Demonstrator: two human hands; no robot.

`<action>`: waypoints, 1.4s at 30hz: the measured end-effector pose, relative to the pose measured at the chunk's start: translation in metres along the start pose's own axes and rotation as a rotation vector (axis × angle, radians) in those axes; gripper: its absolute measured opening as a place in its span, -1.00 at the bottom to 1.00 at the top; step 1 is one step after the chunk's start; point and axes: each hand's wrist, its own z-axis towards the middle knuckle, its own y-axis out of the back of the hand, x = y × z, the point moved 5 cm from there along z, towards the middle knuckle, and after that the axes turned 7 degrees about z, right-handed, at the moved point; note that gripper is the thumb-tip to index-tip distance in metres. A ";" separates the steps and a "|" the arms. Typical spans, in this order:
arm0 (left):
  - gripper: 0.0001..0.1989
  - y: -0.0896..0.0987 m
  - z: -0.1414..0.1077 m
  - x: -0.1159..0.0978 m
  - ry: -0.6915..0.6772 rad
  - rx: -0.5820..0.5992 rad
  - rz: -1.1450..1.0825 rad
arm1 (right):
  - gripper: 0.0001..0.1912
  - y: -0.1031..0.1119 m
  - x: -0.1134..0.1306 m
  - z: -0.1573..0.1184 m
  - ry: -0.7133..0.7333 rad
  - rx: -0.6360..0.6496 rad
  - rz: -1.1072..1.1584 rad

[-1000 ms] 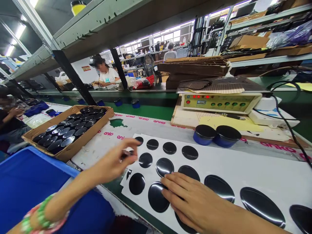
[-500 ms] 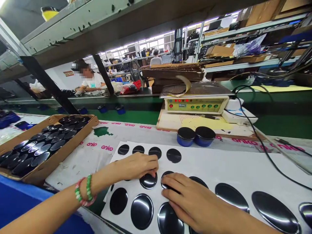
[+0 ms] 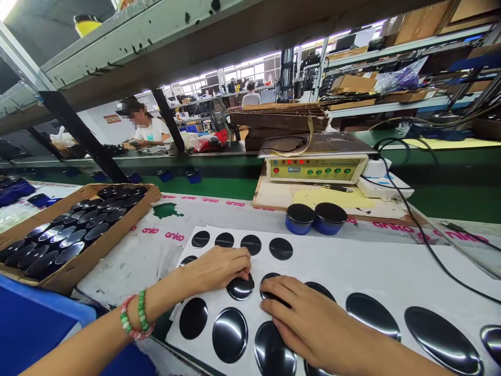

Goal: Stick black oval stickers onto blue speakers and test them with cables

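Shiny black round discs lie in rows on a white sheet. My left hand has its fingertips pinched together at the upper edge of one black disc; whatever is between the fingers is hidden. Two beaded bracelets circle that wrist. Beside it, my right hand lies with fingers stretched out over another disc, covering most of it. A larger disc is partly under the right thumb side. Nearer the front left lie two more discs, one dark and one with a bright reflection.
A cardboard tray of black-topped pieces stands at left, above a blue bin. Two blue pots with black tops stand behind the sheet. Farther back are a control box with green buttons, loose black cables, and a person.
My left hand has shifted very slightly left and up at the same disc, while the right hand stays over its disc. The view has tilted a little.
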 end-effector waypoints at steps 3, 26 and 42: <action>-0.91 0.014 -0.017 -0.004 0.075 -0.007 -0.101 | -0.74 0.000 0.000 -0.002 -0.007 0.007 -0.002; -0.74 0.000 -0.030 -0.040 0.231 0.183 0.053 | -0.68 -0.004 0.003 0.000 0.015 0.002 -0.080; -0.80 -0.014 -0.060 -0.046 0.083 -0.225 0.097 | -0.67 -0.006 0.000 -0.001 -0.015 -0.016 -0.041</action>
